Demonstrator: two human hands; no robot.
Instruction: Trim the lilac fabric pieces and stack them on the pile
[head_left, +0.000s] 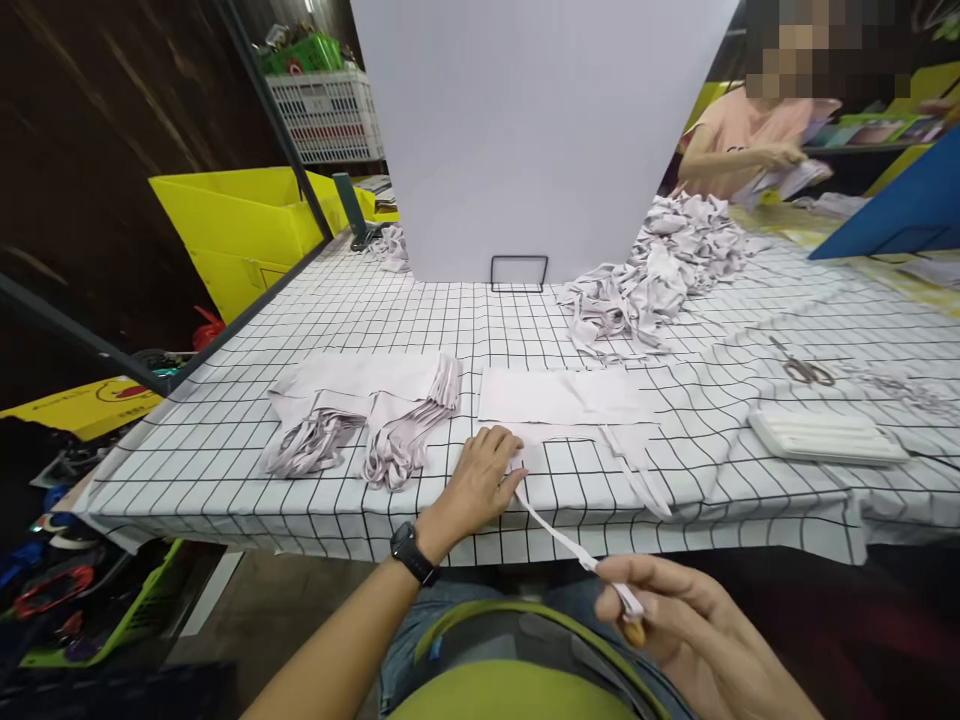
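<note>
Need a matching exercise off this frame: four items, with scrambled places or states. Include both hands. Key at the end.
Items
1. Left hand
2. Right hand
3. Scissors
4. Yellow bin

Places/states
A. Past the left edge of the checked tabletop
B. Pinching the pale strap, nearer the body
C. Dark watch on its wrist
D. Lying just beyond the white corded device

Pairs: 1-C, 2-B, 3-D, 4-A
</note>
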